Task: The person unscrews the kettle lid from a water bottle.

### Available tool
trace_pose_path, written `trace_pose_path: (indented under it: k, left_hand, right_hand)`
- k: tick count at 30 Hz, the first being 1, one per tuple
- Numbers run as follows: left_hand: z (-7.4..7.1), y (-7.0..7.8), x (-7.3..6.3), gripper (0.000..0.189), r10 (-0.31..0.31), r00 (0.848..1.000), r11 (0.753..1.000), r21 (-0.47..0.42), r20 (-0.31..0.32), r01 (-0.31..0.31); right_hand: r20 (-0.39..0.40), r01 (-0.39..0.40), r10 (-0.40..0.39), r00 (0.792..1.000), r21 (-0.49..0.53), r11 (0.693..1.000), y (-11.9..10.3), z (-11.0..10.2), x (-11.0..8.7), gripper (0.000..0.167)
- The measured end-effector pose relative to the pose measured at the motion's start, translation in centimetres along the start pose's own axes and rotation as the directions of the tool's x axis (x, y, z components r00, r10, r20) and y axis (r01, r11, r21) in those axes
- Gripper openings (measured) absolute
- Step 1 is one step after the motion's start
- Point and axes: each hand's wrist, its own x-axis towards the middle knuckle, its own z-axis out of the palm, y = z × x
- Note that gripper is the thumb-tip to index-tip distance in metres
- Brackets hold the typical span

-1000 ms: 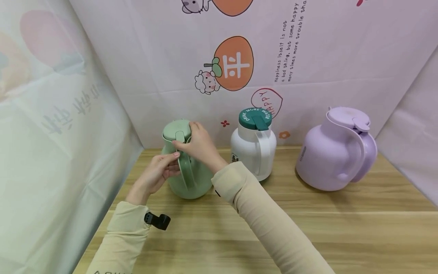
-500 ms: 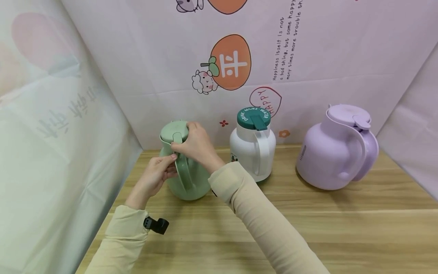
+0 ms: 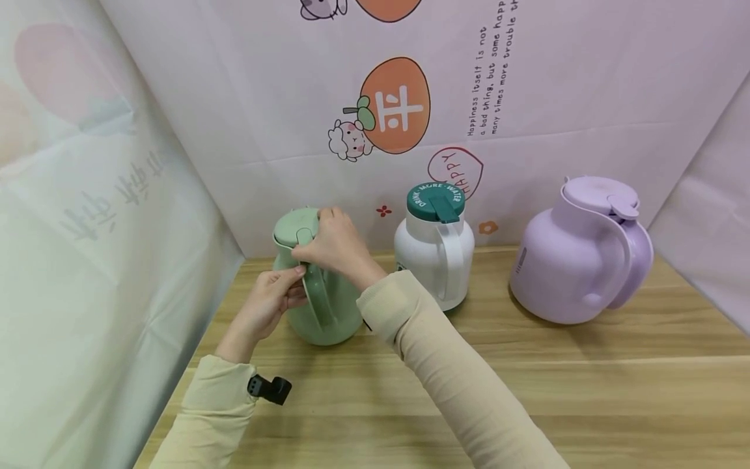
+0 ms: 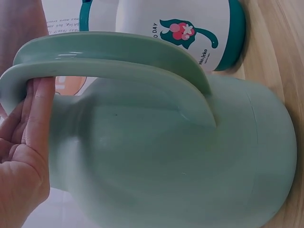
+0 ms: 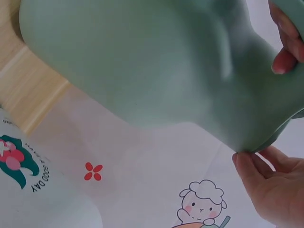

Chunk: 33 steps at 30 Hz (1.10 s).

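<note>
A pale green thermos jug (image 3: 328, 326) stands upright at the left of the wooden table, its handle (image 3: 319, 296) facing me. My left hand (image 3: 266, 303) holds the handle near its top, thumb outside. In the left wrist view, fingers (image 4: 40, 114) of that hand pass under the handle. My right hand (image 3: 340, 244) grips the round green lid (image 3: 293, 225), thumb at the tab by the handle and fingers over the far right side. From the right wrist, fingertips (image 5: 244, 161) show right at the jug's rim. The lid looks seated on the neck.
A white jug (image 3: 430, 260) with a dark green lid stands just right of the green one. Farther right is a lilac jug (image 3: 562, 267). A printed cloth (image 3: 263, 104) hangs behind the table (image 3: 363, 391), and another covers the left side.
The head view has shifted slightly. Both hands keep their places on the green jug, with the right thumb a little lower at the lid's tab.
</note>
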Motion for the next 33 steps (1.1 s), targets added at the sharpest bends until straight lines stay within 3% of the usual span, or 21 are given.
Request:
trace_pose_path:
  k: [11,27,33]
  left_hand:
    - [-0.2,0.0,0.1,0.044,-0.009,1.000,1.000,0.011,-0.002,0.009]
    - [-0.2,0.2,-0.1,0.030,-0.046,0.999,0.999,-0.013,-0.001,0.046]
    - [-0.5,0.2,0.0,0.036,-0.095,0.994,0.995,-0.035,0.049,0.097]
  right_hand:
    - [0.062,0.029,-0.025,0.998,-0.062,0.998,-0.1,-0.8,0.3,0.071]
    - [0.184,0.103,-0.114,0.976,0.066,0.992,1.7,-1.6,1.6,0.071]
    - [0.221,0.075,-0.114,0.969,0.176,0.982,2.3,-1.9,1.7,0.072]
